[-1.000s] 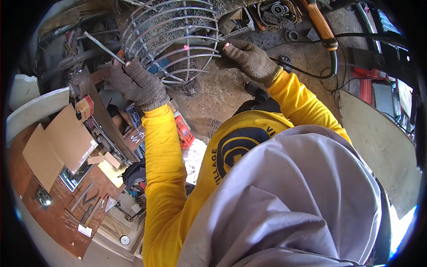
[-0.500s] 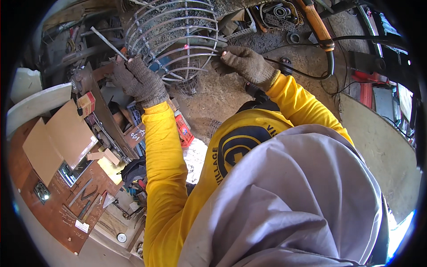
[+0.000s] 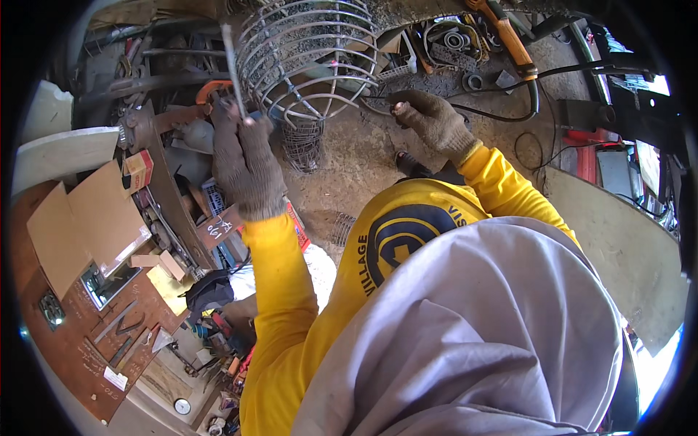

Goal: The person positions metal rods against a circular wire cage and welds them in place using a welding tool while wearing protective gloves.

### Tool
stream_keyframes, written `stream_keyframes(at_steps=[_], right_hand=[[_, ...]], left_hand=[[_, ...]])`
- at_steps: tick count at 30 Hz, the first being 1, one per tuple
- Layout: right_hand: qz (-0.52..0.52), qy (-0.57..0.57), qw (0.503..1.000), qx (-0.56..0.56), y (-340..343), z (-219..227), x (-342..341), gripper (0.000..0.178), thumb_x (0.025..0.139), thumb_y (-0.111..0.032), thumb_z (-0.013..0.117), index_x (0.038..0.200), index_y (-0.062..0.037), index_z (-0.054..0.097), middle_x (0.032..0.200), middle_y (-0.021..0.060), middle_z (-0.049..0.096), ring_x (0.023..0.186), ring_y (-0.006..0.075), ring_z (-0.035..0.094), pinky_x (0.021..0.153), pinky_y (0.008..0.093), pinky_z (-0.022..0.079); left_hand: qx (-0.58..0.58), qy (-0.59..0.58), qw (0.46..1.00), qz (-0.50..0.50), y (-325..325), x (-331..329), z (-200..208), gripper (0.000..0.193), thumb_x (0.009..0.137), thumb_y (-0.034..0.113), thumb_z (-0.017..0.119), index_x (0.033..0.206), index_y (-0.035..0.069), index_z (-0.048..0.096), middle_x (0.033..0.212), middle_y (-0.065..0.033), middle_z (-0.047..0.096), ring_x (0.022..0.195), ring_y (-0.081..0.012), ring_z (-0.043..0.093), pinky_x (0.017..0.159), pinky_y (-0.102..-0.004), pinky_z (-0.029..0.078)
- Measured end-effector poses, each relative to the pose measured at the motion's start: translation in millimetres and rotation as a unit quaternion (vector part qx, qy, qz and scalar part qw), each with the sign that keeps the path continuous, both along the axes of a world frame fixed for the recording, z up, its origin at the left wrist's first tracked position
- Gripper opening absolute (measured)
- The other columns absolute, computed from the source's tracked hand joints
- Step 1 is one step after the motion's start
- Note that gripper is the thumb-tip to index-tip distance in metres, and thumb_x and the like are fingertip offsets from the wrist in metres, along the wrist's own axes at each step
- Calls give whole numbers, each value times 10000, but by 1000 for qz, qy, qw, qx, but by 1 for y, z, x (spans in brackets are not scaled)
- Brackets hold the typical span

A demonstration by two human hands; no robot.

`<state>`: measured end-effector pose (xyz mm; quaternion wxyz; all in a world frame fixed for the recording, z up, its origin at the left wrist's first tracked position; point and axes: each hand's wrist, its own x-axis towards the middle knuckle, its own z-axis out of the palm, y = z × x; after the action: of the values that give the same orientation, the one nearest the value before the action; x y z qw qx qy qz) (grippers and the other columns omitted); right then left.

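Observation:
A rounded cage of bent metal rods [image 3: 316, 69] stands at the top middle. Left of it, my left hand [image 3: 251, 163], in a brown knit glove, is closed round a thin pale metal rod [image 3: 234, 69] that sticks up past the fingers. An orange curved piece [image 3: 212, 89] shows just behind those fingertips; whether I hold it too is unclear. My right hand [image 3: 436, 123], gloved alike, is just right of the cage's lower edge with fingers curled together and a bare thumb tip showing. A thin dark wire-like piece meets its fingertips, too small to make out.
A narrow wire basket [image 3: 304, 145] is under the cage. An orange-handled power tool [image 3: 509, 40] with a black cable lies at upper right, beside a bin of metal parts [image 3: 454, 43]. Cardboard [image 3: 87, 225] and hand tools cover a brown board at left.
My left hand has come down and rightward, and its rod now points nearly straight up. My right hand has shifted right and slightly down, away from the cage. The view has shifted too.

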<state>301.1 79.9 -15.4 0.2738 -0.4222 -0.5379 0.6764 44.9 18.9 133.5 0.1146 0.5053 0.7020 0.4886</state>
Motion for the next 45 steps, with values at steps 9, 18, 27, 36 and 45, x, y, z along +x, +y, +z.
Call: stream_keyframes(at_steps=[9,18,27,36,45], right_hand=[[-15,-133,972,194,17,37,-14,474,921,-380,668,1241,-31,631,1106,196,699,1051,346,673,907,393,521],[16,-151,932,329,23,26,-14,491,906,-363,664,1287,-60,597,1085,210,694,1028,383,669,867,435,539],[90,-179,907,371,35,53,-13,454,894,-374,661,1213,-53,625,957,198,702,878,383,693,740,464,545],[131,-172,907,362,47,48,-13,388,886,-337,672,1165,-68,660,871,177,697,820,381,685,708,453,533],[113,-147,902,391,46,40,-11,430,904,-426,630,1137,-67,671,880,188,708,831,378,690,711,473,540]], left_hand=[[-223,292,918,-153,-45,13,63,308,919,166,676,1191,22,674,1078,-166,722,941,-297,707,833,-374,537],[-315,418,840,-142,-2,61,89,278,945,189,623,1181,52,679,1116,-161,708,964,-340,692,848,-387,537],[-304,384,869,-67,-24,76,45,315,971,164,590,1264,51,618,1100,-163,707,981,-335,689,882,-426,527],[-277,287,915,-59,-17,71,25,308,953,163,630,1231,31,644,1171,-173,690,989,-319,704,890,-387,541],[-268,317,907,-70,-17,81,33,296,959,138,619,1222,5,647,1112,-189,713,974,-320,717,844,-381,558]])
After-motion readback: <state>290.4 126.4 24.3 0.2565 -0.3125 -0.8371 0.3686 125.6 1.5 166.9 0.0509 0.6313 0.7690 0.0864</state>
